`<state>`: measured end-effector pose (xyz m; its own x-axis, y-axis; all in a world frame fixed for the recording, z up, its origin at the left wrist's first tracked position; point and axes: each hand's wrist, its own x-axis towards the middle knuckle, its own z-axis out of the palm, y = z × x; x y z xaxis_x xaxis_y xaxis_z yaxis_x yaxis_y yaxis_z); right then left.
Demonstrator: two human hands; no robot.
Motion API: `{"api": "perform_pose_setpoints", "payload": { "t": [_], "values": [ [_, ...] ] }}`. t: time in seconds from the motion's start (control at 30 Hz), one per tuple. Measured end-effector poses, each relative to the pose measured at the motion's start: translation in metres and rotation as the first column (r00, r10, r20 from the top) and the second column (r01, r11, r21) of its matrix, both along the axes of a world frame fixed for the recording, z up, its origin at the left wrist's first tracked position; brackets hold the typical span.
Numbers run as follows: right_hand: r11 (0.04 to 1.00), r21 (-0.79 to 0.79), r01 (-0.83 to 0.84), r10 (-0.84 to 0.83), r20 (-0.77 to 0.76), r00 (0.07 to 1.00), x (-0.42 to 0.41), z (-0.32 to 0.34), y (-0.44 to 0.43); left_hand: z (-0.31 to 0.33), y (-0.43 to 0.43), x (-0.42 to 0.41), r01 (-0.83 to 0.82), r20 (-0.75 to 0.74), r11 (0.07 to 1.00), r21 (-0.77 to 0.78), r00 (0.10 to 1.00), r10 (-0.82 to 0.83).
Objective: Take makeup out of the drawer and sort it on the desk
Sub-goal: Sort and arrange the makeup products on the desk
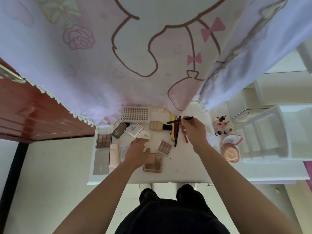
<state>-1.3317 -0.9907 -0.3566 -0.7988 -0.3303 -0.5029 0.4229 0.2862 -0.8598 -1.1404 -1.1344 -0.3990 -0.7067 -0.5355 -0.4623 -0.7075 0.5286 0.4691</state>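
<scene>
On the white desk (185, 166) my right hand (194, 130) pinches a thin dark pencil (188, 118) above a bunch of dark pencils and brushes (176, 132). My left hand (136, 152) grips a white rounded case (144, 135). Beside it lie a tan eyeshadow palette (152, 162), a small brown palette (164, 147), a dark nine-pan palette (103, 141), a grey flat case (101, 162), a foundation bottle (159, 126) and a false-lash tray (135, 114).
A pink open compact (231, 150) and several small red-capped bottles (222, 125) sit at the desk's right. White plastic drawers (263, 132) stand further right. A pink cartoon curtain (135, 56) hangs over the desk's back. A red-brown door (33, 115) is at left.
</scene>
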Motion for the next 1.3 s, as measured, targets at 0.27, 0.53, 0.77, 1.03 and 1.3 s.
{"api": "perform_pose_setpoints", "payload": {
  "t": [0.27,0.53,0.77,1.03,1.3],
  "values": [
    [0.995,0.001,0.096,-0.095,0.178,0.979,0.035,-0.003,0.007,-0.015,-0.020,0.002,-0.188,0.034,0.982,-0.011,0.982,0.188],
    [0.990,0.033,0.135,-0.139,0.221,0.965,0.046,-0.011,0.022,-0.033,-0.044,-0.019,-0.093,0.125,0.984,-0.153,0.986,0.113],
    [0.990,0.047,0.135,-0.142,0.260,0.955,0.048,-0.025,0.021,-0.032,-0.046,-0.014,0.051,0.177,0.963,-0.264,0.984,-0.004],
    [0.993,0.080,0.092,-0.110,0.267,0.957,0.053,-0.039,0.010,-0.035,-0.058,-0.023,-0.294,-0.016,0.952,-0.082,0.956,0.294],
    [0.990,0.099,0.096,-0.120,0.276,0.954,0.053,-0.043,0.002,-0.028,-0.060,-0.029,-0.372,0.035,0.927,-0.049,0.927,0.374]
  ]
}}
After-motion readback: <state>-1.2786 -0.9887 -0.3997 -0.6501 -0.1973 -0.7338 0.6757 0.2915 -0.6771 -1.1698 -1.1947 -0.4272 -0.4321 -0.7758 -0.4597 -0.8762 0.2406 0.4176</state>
